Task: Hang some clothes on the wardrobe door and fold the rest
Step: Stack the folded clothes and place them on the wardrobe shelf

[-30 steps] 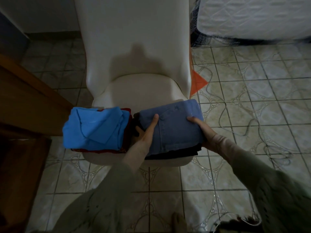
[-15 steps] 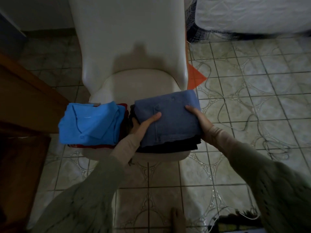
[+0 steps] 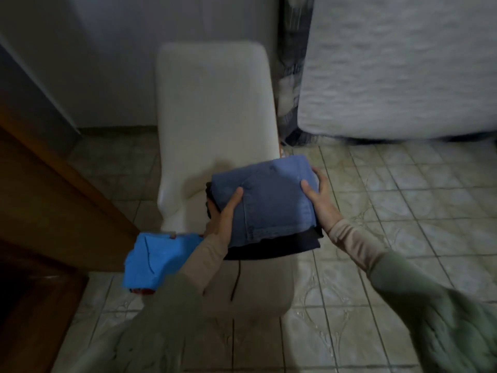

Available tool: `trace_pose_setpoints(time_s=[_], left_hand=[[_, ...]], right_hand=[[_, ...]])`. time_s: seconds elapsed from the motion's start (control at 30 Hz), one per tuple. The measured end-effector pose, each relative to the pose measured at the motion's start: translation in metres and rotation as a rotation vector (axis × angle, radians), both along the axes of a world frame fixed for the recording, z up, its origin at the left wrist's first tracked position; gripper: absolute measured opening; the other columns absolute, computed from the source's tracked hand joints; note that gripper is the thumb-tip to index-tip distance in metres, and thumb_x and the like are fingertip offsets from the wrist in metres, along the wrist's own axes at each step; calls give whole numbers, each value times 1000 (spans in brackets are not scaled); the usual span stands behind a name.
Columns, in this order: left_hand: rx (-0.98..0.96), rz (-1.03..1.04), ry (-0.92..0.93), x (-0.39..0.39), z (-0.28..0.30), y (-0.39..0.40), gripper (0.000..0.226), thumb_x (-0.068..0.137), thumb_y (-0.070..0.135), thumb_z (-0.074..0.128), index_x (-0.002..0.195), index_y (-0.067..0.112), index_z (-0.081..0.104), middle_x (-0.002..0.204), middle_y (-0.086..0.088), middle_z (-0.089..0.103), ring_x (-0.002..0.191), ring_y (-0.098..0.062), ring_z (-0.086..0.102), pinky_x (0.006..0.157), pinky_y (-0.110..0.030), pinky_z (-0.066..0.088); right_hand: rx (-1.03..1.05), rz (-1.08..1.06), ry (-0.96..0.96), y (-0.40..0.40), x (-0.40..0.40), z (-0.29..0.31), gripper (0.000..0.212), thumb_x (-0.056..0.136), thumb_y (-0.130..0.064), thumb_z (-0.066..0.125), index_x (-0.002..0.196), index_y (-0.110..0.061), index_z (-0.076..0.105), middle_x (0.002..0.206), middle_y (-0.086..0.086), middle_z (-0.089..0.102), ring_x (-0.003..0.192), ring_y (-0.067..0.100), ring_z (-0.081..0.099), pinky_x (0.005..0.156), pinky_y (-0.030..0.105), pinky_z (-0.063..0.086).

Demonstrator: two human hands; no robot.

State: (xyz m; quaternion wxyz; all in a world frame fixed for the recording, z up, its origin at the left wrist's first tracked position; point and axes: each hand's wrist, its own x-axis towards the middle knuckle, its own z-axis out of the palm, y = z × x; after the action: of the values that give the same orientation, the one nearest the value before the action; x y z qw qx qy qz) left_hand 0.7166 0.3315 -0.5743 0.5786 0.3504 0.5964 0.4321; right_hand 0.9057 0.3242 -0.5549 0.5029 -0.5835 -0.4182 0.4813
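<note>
A folded stack with blue denim [image 3: 271, 200] on top and a dark garment [image 3: 282, 247] beneath is held above the white chair's seat [image 3: 258, 289]. My left hand [image 3: 223, 214] grips the stack's left side, thumb on top and fingers underneath. My right hand [image 3: 318, 193] grips the right side the same way. A folded bright blue shirt [image 3: 156, 259] lies on a red garment [image 3: 142, 291] at the seat's left edge.
The white chair's tall back [image 3: 215, 111] stands ahead. A wooden wardrobe panel [image 3: 48, 205] runs along the left. A white quilted mattress [image 3: 398, 65] leans at the right, over patterned bedding [image 3: 289, 76]. Tiled floor [image 3: 403, 205] spreads to the right.
Both hands have lifted the denim stack off the chair seat and carried it up and to the right. The view has pulled back and tilted up; the blue shirt stays on the seat.
</note>
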Motion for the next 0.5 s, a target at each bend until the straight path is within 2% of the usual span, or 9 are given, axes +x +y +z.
trace_pose_setpoints(time_s=[0.07, 0.13, 0.2, 0.3, 0.37, 0.43, 0.5], left_hand=[[79, 17, 4, -3, 41, 4, 141, 27, 92, 57, 148, 41, 5, 153, 5, 27, 137, -28, 32, 113, -49, 27], [149, 26, 11, -9, 82, 7, 127, 39, 91, 51, 144, 49, -6, 156, 10, 15, 141, -30, 22, 114, -53, 22], [220, 6, 37, -17, 114, 13, 121, 42, 95, 47, 144, 51, 2, 156, 9, 18, 141, -31, 22, 114, -55, 20], [292, -21, 71, -30, 151, 26, 111, 47, 95, 51, 143, 48, 24, 148, 4, 38, 135, -30, 35, 111, -55, 25], [334, -14, 68, -37, 183, 29, 108, 49, 92, 55, 143, 48, 23, 147, 3, 39, 133, -27, 38, 111, -54, 27], [354, -11, 12, -41, 235, 14, 114, 50, 88, 59, 146, 43, 18, 146, -1, 40, 128, -26, 45, 109, -51, 33], [366, -54, -42, -48, 280, -1, 95, 71, 74, 53, 149, 35, 15, 144, -3, 41, 124, -25, 48, 108, -46, 37]], right_hand=[[82, 31, -77, 9, -1, 36, 52, 98, -24, 44, 145, -17, 22, 134, -6, 36, 123, 8, 36, 95, 9, 31], [154, 52, -141, 15, -5, 77, 49, 100, -20, 39, 145, -16, 23, 131, -10, 32, 121, 3, 32, 87, -2, 27], [215, 61, -163, 18, -10, 116, 48, 100, -19, 38, 145, -15, 23, 131, -10, 32, 122, 3, 31, 87, -1, 24], [288, 63, -144, 20, -15, 168, 48, 99, -15, 38, 145, -13, 22, 129, -6, 36, 121, 9, 36, 86, 3, 26], [329, 82, -139, 19, -20, 202, 53, 99, -14, 38, 147, -14, 16, 132, -8, 32, 122, 8, 34, 86, 0, 26], [370, 126, -130, 19, -27, 238, 58, 100, -11, 35, 149, -16, 5, 132, -15, 24, 121, 4, 29, 78, -9, 27], [413, 186, -117, 15, -37, 272, 58, 100, -9, 33, 148, -17, 1, 127, -24, 19, 121, 1, 25, 72, -12, 25]])
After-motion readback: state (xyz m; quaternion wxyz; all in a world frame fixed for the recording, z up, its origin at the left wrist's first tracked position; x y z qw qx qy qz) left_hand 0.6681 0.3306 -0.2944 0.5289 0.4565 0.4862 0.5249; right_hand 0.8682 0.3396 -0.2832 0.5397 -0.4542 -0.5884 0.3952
